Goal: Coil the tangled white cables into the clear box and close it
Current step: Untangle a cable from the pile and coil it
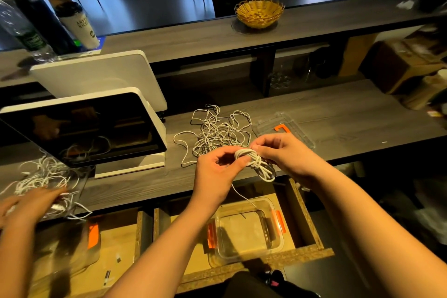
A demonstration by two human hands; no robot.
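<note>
My left hand [217,172] and my right hand [283,152] both grip a small coiled bundle of white cable [256,163] held above the desk's front edge. A loose end of it trails down toward the clear box [246,230] with orange latches, which stands open in the pulled-out drawer below. A tangled pile of white cables [217,133] lies on the desk just behind my hands. The clear lid [285,128] with an orange clip lies flat on the desk to the right of the pile.
A white-framed screen [84,128] stands on the desk at left. Another person's hand [29,203] works on a second cable tangle [48,176] at far left. A wicker basket [258,12] sits on the raised counter. The open drawer's wooden rim [304,213] is below my right arm.
</note>
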